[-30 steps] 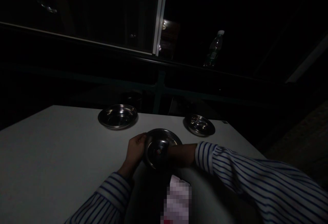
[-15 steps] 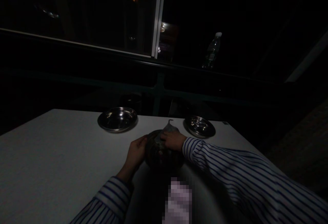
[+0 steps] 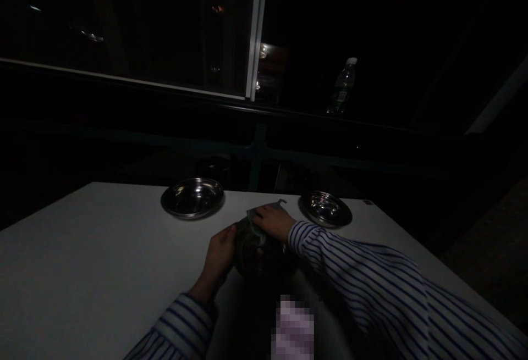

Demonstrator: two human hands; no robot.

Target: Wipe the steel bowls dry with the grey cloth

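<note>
My left hand is closed on the left rim of a round metal bowl, which lies in deep shadow and tilts toward me. At the bowl's far rim, my right hand presses a thin greyish cloth against the metal, its fingers curled over it. A loose corner of the cloth sticks out beyond the hand. Darkness hides the bowl's lower edge and much of its inside.
On the white table, one shiny metal bowl stands back left and another metal bowl back right. A pixelated pinkish thing lies near me. Behind, a plastic bottle stands on a dark ledge by the window frame.
My right hand came up from inside the bowl to its far rim, bringing the cloth into sight, then shifted slightly left along it. My left hand keeps its hold on the rim.
</note>
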